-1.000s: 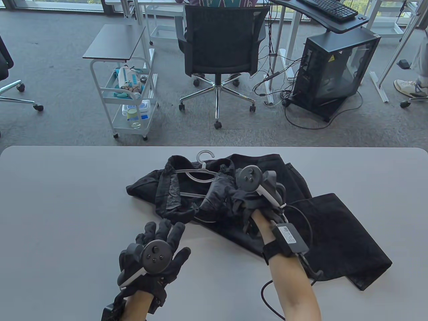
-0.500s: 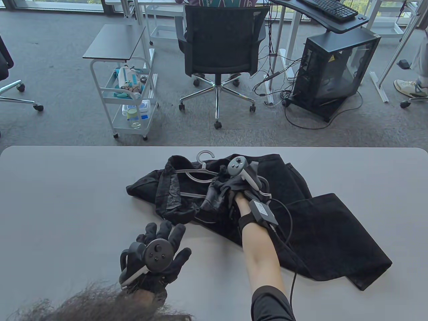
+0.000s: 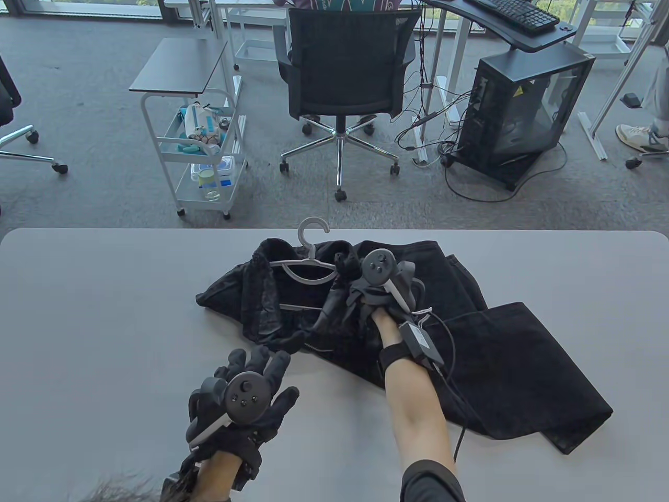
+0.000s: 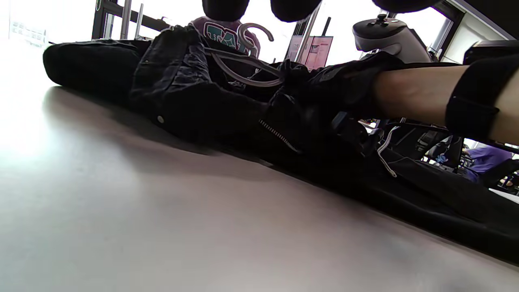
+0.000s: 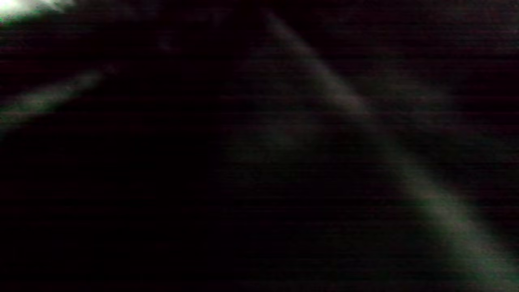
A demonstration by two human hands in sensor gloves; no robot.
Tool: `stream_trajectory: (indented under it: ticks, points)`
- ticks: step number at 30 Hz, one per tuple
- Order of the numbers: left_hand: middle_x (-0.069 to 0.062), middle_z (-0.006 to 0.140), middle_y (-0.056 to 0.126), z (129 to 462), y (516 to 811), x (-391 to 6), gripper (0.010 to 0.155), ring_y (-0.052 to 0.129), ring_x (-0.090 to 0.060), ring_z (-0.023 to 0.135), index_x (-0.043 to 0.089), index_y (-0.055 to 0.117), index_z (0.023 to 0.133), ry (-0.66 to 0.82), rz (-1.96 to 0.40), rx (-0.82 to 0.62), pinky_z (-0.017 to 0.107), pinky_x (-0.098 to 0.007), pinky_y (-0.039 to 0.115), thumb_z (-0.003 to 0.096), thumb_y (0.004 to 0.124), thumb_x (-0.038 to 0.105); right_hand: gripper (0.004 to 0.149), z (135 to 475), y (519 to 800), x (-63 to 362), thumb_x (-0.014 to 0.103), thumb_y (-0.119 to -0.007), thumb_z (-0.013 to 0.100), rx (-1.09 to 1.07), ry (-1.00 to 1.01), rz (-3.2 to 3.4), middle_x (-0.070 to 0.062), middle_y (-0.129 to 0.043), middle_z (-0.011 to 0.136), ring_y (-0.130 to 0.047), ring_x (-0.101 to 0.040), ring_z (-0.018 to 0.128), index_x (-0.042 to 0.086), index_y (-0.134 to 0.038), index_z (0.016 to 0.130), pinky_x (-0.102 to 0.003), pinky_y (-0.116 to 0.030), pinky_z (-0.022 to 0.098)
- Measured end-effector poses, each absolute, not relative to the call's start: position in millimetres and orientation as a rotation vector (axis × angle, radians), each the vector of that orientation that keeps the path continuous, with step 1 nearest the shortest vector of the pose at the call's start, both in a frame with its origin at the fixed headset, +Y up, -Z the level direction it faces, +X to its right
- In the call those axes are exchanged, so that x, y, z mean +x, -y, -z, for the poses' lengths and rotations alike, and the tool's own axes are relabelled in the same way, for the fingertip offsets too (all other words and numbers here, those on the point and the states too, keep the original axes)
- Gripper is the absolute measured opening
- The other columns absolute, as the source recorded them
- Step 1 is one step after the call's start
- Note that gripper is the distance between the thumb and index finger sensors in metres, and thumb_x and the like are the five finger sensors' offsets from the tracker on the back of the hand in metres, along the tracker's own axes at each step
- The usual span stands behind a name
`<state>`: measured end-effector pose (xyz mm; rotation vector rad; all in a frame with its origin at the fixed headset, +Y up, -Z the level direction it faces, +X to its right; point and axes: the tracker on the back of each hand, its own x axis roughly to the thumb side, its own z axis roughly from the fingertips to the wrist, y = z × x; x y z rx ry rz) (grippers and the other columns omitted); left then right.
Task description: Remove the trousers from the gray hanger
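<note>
Black trousers (image 3: pixel 512 366) lie crumpled across the middle of the grey table (image 3: pixel 104 314). Their waist is bunched around the gray hanger (image 3: pixel 312 252), whose hook pokes past the table's far edge. My right hand (image 3: pixel 366 298) is buried in the waist fabric just right of the hanger and grips a bunch of it; its fingers are hidden. My left hand (image 3: pixel 256 374) rests flat and open on the table, just in front of the waistband. The left wrist view shows the hanger (image 4: pixel 251 84) above the fabric and the right hand (image 4: pixel 340 77) beside it. The right wrist view is almost black.
A cable (image 3: pixel 449 355) from my right wrist trails over the trouser legs. Beyond the table's far edge stand an office chair (image 3: pixel 345 68), a white cart (image 3: pixel 201 151) and a PC tower (image 3: pixel 522 115). Bare table lies to the left and right.
My right hand has moved from the near side of the waistband to beside the hanger. The hanger has shifted away from me, and the waist fabric has bunched. My left hand has stayed put.
</note>
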<state>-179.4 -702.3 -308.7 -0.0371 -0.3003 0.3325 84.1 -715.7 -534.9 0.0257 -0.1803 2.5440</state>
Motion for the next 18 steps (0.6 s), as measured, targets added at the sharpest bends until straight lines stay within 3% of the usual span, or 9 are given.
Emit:
stream_trajectory:
  ticks: [4,10,14,18]
  points:
    - [-0.023,0.121,0.044,308,697,-191,0.074,0.039,-0.066,0.101,0.024,0.038,0.115,0.25,-0.425,0.073,0.062,-0.078,0.042,0.0537,0.054,0.064,0.047,492,675,94,0.044,-0.087,0.038,0.169,0.287,-2.49,-0.003,-0.083,0.069,-0.088,-0.03,0.059,0.022,-0.081,0.079,-0.048,-0.077,0.045]
    - [-0.025,0.12,0.036,298,677,-205,0.081,0.036,-0.066,0.1,0.018,0.027,0.115,0.182,-0.557,0.295,0.062,-0.078,0.042,0.0543,0.055,0.065,0.046,416,625,106,0.044,-0.086,0.038,0.296,0.508,-2.513,-0.002,-0.082,0.07,-0.085,-0.028,0.058,0.024,-0.079,0.08,-0.046,-0.074,0.046]
    - [-0.03,0.119,0.021,295,667,-202,0.088,0.026,-0.07,0.098,0.016,0.014,0.114,0.141,-0.567,0.356,0.06,-0.08,0.038,0.0549,0.053,0.069,0.046,365,613,117,0.043,-0.086,0.038,0.339,0.623,-2.508,-0.003,-0.082,0.07,-0.085,-0.029,0.059,0.024,-0.08,0.079,-0.047,-0.074,0.046]
    - [-0.034,0.117,0.011,300,667,-192,0.093,0.02,-0.074,0.094,0.015,0.009,0.113,0.101,-0.629,0.34,0.058,-0.082,0.036,0.0536,0.051,0.073,0.046,323,622,126,0.043,-0.087,0.037,0.382,0.658,-2.483,-0.003,-0.082,0.07,-0.085,-0.029,0.06,0.024,-0.08,0.079,-0.047,-0.074,0.047]
